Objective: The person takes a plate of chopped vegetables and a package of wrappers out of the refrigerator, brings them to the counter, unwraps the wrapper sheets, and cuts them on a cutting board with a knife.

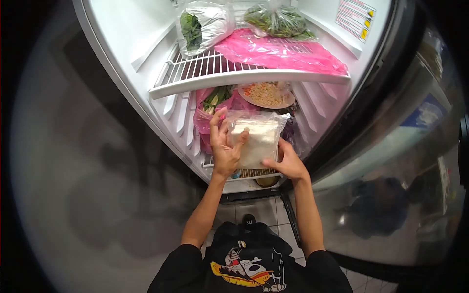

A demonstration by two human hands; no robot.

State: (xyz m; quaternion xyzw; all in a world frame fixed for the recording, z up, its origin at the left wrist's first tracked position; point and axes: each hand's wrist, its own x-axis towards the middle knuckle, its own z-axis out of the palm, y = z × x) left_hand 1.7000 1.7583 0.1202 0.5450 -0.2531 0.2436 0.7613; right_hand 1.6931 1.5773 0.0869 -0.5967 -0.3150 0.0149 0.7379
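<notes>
A clear plastic bag of flat, cream-white food (260, 142) is held up in front of the open fridge; its exact kind I cannot tell. My left hand (226, 152) grips its left side, with the thumb lying across the front. At the lower right corner my right hand (289, 162) pinches the bag between thumb and fingers. Just behind it, a plate of chopped food (268, 94) and a pink bag with green stalks (215, 101) rest inside the fridge, partly hidden by the bag and my left hand.
Above the hands runs a white wire shelf (249, 77), carrying a pink plastic bag (283, 51), a bag of leafy greens (276, 20) and a whitish bag with dark leaves (205, 29). The fridge door (391, 180) stands open at right. A jar-like item (267, 181) sits low down.
</notes>
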